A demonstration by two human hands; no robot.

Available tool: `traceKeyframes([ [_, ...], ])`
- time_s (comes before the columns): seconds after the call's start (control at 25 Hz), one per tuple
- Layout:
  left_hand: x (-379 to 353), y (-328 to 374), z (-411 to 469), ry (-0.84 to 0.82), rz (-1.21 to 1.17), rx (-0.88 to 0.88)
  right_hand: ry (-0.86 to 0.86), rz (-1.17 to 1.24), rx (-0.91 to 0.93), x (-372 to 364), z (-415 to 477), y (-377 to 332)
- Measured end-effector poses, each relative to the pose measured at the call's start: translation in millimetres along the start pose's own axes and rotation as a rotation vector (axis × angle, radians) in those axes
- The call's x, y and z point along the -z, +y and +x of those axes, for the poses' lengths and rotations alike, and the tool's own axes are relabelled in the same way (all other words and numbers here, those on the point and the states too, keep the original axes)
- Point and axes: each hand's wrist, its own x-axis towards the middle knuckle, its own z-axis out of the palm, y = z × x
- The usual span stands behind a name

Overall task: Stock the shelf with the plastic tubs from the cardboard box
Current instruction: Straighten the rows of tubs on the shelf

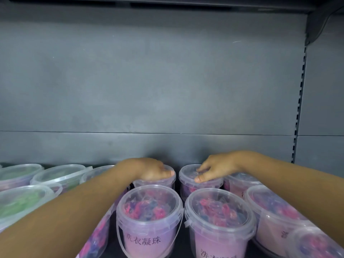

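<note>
Two pink-filled plastic tubs under handling stand in the rear row of the shelf, against the grey back panel, near 6 o'clock of the view. The left hand lies over the left rear tub. Its fingers curl over the far edge of the clear lid and the thumb sits on the near rim, so the grip is closed on the lid. The right hand sits on the right rear tub, fingertips bent onto the lid top and thumb pressed at the near rim. This grip likewise holds the lid edge, though less fully wrapped. The two tubs stand just beside each other with a narrow gap between. At 6 o'clock of them the front left tub and front right tub stand upright, lids on, printed labels facing out. Further pink tubs crowd in at 3 o'clock, and green-filled tubs at 9 o'clock. The cardboard box is not in view. Handling judgement: each tub looks packed with laundry pods, so moderate weight is likely. The wall is thin translucent plastic, probably flexing under a hard squeeze, and is smooth and somewhat slippery. The lid appears to be a snap-on type and may lift if it alone bears the load. Recommended hold: across the lid with fingers hooked under the rim bead, or by the thin bail handle, seen on the front left tub. For sliding a tub into line, pressure from above should suffice.
</note>
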Motion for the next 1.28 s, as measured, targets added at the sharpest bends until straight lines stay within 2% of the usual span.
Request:
traceKeyframes([
  [0.16, 6, -5, 6, -0.180, 0.133, -0.035, 0.125, -0.087, -0.005, -7, 11, -9],
  [0.24, 15, -9, 3, -0.260, 0.117, -0.037, 0.193, -0.148, -0.048, -5, 16, -15],
  [0.28, 19, -10, 0, -0.283, 0.076, -0.046, 0.175, -0.141, -0.050, -1, 15, -15],
  [0.36, 24, -11, -3, -0.256, -0.036, -0.065, 0.060, -0.057, -0.031, 7, 12, -7],
  [0.48, 12, -6, -1, -0.038, -0.096, -0.073, -0.022, 0.061, -0.026, 8, -1, 2],
  [0.64, -15, 6, 7, 0.085, -0.041, -0.045, 0.136, -0.028, 0.004, -9, 3, 2],
  [0.68, -15, 4, 7, 0.071, -0.057, -0.055, 0.185, -0.081, -0.008, -13, 5, -4],
  [0.76, -5, -6, 2, -0.059, -0.103, -0.094, 0.264, -0.171, -0.036, -14, 12, -11],
  [0.84, 10, -15, -6, -0.180, -0.089, -0.102, 0.219, -0.152, -0.030, -8, 11, -10],
  [0.92, 21, -18, -10, -0.170, -0.084, -0.079, 0.085, 0.011, -0.014, 0, 4, 1],
  [1.0, 19, -15, -8, -0.058, -0.137, -0.060, 0.015, 0.093, -0.040, 5, -8, 5],
  [1.12, 2, -5, 0, -0.030, -0.023, -0.061, 0.080, -0.042, -0.014, -3, -2, 5],
  [1.2, -3, -7, 4, -0.082, 0.050, -0.075, 0.130, -0.147, -0.047, -9, 6, -2],
  [1.28, 5, -15, 2, -0.166, 0.021, -0.089, 0.202, -0.224, -0.085, -11, 10, -13],
])
